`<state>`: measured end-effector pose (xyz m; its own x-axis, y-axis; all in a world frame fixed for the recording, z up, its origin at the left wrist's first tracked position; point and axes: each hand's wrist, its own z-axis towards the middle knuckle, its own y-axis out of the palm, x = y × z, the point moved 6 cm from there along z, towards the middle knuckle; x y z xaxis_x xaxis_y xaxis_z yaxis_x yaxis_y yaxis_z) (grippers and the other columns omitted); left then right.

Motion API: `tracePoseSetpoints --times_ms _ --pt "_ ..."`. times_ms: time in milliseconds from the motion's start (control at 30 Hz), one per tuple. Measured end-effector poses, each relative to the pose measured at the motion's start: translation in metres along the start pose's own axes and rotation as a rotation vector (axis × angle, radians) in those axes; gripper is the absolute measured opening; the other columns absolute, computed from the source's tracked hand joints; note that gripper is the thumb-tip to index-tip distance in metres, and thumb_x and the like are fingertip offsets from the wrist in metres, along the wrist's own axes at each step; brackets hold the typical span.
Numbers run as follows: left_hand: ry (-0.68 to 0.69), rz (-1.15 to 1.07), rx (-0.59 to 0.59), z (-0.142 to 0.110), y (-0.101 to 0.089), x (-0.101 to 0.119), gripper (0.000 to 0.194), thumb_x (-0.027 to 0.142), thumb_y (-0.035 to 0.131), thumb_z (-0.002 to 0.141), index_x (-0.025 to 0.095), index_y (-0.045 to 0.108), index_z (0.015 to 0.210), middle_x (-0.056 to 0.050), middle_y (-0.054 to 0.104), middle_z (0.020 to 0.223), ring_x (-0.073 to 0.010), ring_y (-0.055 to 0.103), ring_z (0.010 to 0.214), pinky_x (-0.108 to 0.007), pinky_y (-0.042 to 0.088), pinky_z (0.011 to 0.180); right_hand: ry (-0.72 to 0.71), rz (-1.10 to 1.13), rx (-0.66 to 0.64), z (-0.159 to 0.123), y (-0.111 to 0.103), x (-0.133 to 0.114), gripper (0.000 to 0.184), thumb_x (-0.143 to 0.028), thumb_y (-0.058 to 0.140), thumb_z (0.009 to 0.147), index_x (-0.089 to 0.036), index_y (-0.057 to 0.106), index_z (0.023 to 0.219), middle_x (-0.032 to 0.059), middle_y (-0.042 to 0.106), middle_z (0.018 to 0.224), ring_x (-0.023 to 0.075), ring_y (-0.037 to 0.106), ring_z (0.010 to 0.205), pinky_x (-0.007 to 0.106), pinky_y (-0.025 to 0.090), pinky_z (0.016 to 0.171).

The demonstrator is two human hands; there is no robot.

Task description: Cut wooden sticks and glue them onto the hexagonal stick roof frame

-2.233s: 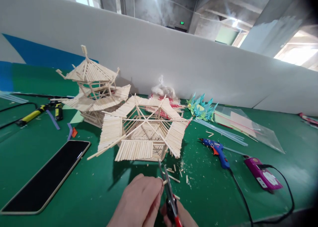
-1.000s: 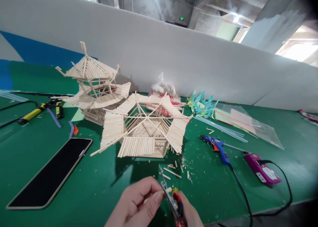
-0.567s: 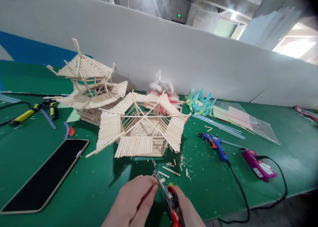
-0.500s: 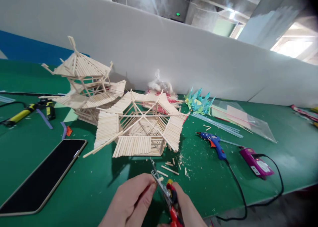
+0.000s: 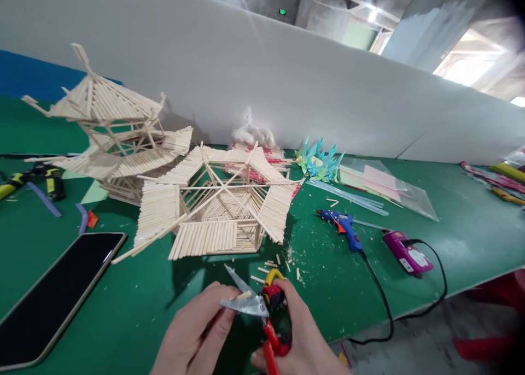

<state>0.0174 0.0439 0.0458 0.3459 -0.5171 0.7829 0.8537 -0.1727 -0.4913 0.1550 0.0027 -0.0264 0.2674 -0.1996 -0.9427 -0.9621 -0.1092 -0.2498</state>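
Observation:
My right hand (image 5: 305,331) is wrapped round the red handles of metal shears (image 5: 251,306), whose blades are spread apart. Between the blades lies a short wooden stick (image 5: 243,295), pinched at its left end by my left hand (image 5: 197,328). Just beyond both hands stands a roof-like model of wooden sticks (image 5: 205,239), its front panel covered with sticks over only part of its width. Cut stick pieces (image 5: 270,264) lie on the green table (image 5: 135,320) beside it.
A taller stick pavilion (image 5: 123,104) stands at the back left. A phone (image 5: 57,298) lies in front of it. To the right are a blue glue gun (image 5: 346,230), a purple power box (image 5: 408,252) with a black cable, and clear glue sticks (image 5: 348,196). Blue-green folded paper (image 5: 320,162) is behind.
The shears' blades have swung from nearly closed to wide apart, around the stick. My view has shifted a little to the right, so everything on the table appears further left.

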Motion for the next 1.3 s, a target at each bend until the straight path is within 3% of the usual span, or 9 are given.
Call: tracePoseSetpoints --times_ms 67,167,367,533,833,1100,1300 --pt "-0.012 -0.016 0.019 0.001 0.000 -0.001 0.016 0.017 0.047 0.079 0.030 0.056 0.076 0.008 0.061 0.062 -0.0102 0.061 0.059 -0.011 0.045 0.054 -0.090 -0.142 0.096 -0.001 -0.008 -0.001 0.071 -0.012 0.068 0.047 -0.023 0.034 0.109 0.0054 0.052 0.098 0.0217 0.053 0.080 0.036 0.047 0.068" --pt "-0.047 -0.028 0.070 0.001 0.001 -0.005 0.016 0.018 0.048 0.078 0.029 0.059 0.078 0.008 0.065 0.068 -0.0099 0.062 0.060 -0.010 0.046 0.055 -0.225 -0.306 0.187 -0.002 -0.019 -0.007 0.081 -0.010 0.068 0.045 -0.024 0.030 0.115 0.0089 0.043 0.113 0.0288 0.045 0.102 0.046 0.037 0.088" --pt "-0.071 0.027 0.079 0.003 0.002 -0.014 0.014 0.017 0.052 0.076 0.027 0.060 0.082 0.007 0.068 0.072 -0.0100 0.064 0.064 -0.010 0.047 0.060 -0.371 -0.348 0.162 -0.002 -0.026 -0.014 0.080 -0.017 0.068 0.051 -0.023 0.029 0.121 0.0085 0.039 0.120 0.0266 0.038 0.111 0.042 0.033 0.094" --pt "-0.140 0.063 0.077 0.005 0.002 -0.020 0.010 0.020 0.053 0.077 0.025 0.061 0.082 0.006 0.068 0.070 -0.0104 0.063 0.061 -0.010 0.048 0.056 -0.386 -0.356 0.177 0.003 -0.026 -0.016 0.069 -0.019 0.067 0.053 -0.021 0.037 0.115 0.0070 0.045 0.112 0.0240 0.043 0.104 0.038 0.036 0.089" --pt "-0.125 0.056 0.115 0.007 0.002 -0.020 0.010 0.023 0.053 0.076 0.026 0.061 0.081 0.005 0.069 0.071 -0.0119 0.063 0.059 -0.012 0.049 0.054 -0.391 -0.373 0.257 0.007 -0.028 -0.017 0.061 -0.025 0.071 0.047 -0.019 0.045 0.101 0.0064 0.048 0.098 0.0242 0.045 0.089 0.039 0.037 0.077" --pt "-0.266 -0.038 0.191 0.006 0.005 -0.018 0.010 0.030 0.056 0.075 0.026 0.064 0.078 0.006 0.067 0.070 -0.0117 0.060 0.060 -0.013 0.046 0.055 -0.311 -0.481 0.278 0.007 -0.032 -0.019 0.053 -0.027 0.071 0.043 -0.019 0.049 0.090 0.0050 0.051 0.088 0.0231 0.046 0.078 0.040 0.035 0.072" --pt "-0.201 -0.024 0.108 0.006 0.005 -0.016 0.008 0.025 0.055 0.076 0.027 0.061 0.081 0.006 0.067 0.070 -0.0099 0.061 0.058 -0.011 0.047 0.055 -0.295 -0.500 0.306 0.006 -0.032 -0.015 0.055 -0.028 0.071 0.042 -0.019 0.047 0.090 0.0048 0.051 0.086 0.0225 0.045 0.076 0.039 0.036 0.070"
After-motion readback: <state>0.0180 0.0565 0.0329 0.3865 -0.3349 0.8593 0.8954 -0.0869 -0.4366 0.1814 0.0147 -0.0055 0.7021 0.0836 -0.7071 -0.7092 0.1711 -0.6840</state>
